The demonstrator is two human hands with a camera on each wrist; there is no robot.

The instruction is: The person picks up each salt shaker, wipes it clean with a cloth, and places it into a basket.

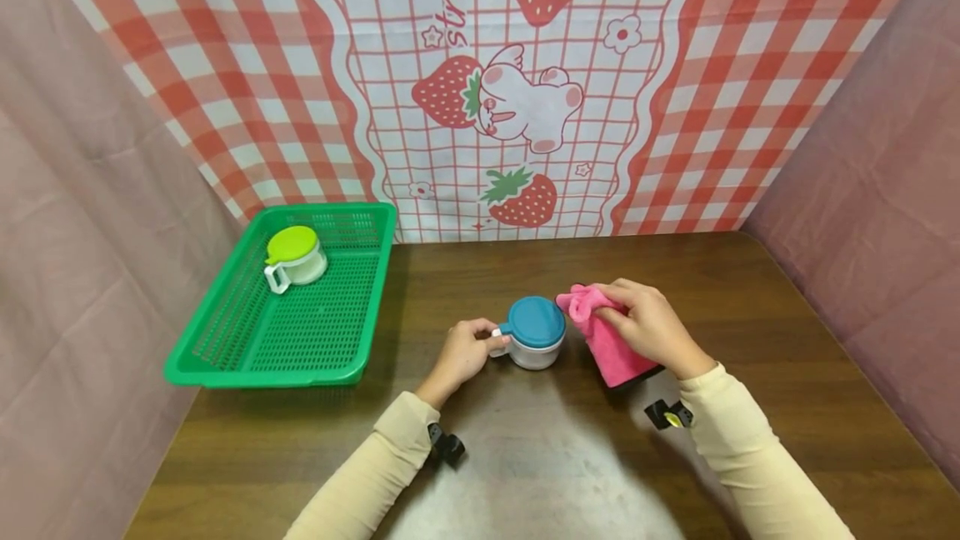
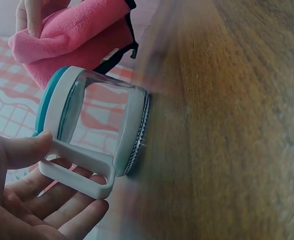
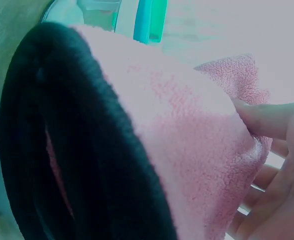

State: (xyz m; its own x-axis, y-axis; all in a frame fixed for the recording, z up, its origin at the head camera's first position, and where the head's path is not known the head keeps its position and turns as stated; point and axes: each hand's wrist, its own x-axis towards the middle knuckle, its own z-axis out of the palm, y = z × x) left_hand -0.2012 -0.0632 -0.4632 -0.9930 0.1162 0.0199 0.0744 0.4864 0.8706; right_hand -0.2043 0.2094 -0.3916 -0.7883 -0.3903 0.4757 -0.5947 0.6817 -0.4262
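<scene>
A clear glass jar (image 2: 99, 115) with a blue lid (image 1: 537, 321) and a white handle (image 2: 79, 167) stands upright on the wooden table. My left hand (image 1: 464, 353) pinches that handle between thumb and fingers, from the jar's left side. On the other side, my right hand (image 1: 647, 322) grips a folded pink cloth (image 1: 613, 350) with a dark edge. The cloth hangs down from the fingers, its gathered top close beside the blue lid. In the right wrist view the thumb presses into the cloth (image 3: 187, 130), and its dark border fills the left side.
At the left of the table sits a green plastic basket (image 1: 365, 332) with slotted walls. Inside it is a similar jar (image 1: 308, 267) with a lime-green lid (image 1: 293, 244). A red-and-white checked curtain (image 1: 480, 182) hangs along the table's back edge, with pink drapes at both sides.
</scene>
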